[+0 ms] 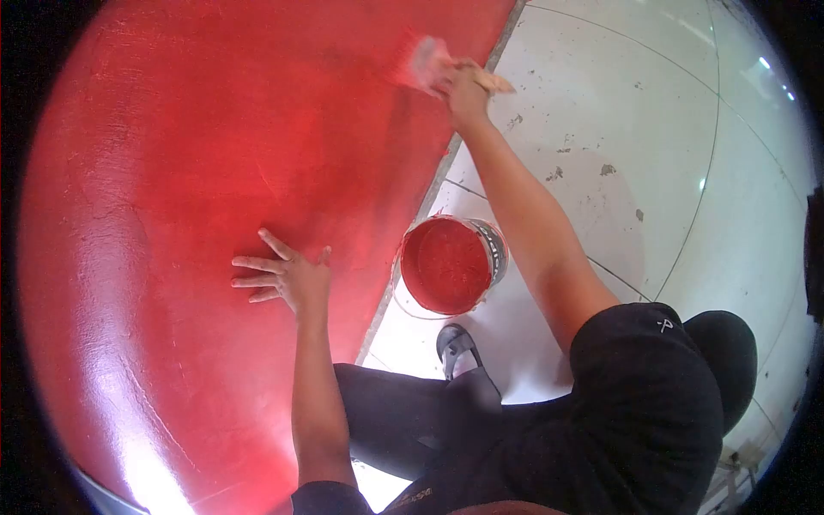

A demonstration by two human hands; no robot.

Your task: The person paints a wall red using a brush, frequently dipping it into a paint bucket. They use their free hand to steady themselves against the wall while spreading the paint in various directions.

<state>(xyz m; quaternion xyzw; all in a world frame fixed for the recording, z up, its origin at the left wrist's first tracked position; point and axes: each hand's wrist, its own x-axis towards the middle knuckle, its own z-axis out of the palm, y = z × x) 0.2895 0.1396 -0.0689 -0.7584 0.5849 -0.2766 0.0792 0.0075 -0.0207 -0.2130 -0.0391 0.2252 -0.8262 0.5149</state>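
Observation:
A wide red surface [215, 154] fills the left of the view, glossy with paint. My left hand [287, 276] is on it with the fingers spread, holding nothing. Near the surface's right edge, my right hand [466, 90] grips a paintbrush [498, 83] by its light wooden handle. The brush's bristles are red and blurred, pointing left over the red surface. Between my arms stands a round bucket [496, 249] with red paint [446, 264] inside and red smears on its rim.
Pale floor tiles [601, 112] with dark lines and several grey-brown spots lie to the right. A sandalled foot [457, 343] is just below the bucket. A narrow grey edge [421, 210] runs diagonally beside the red surface.

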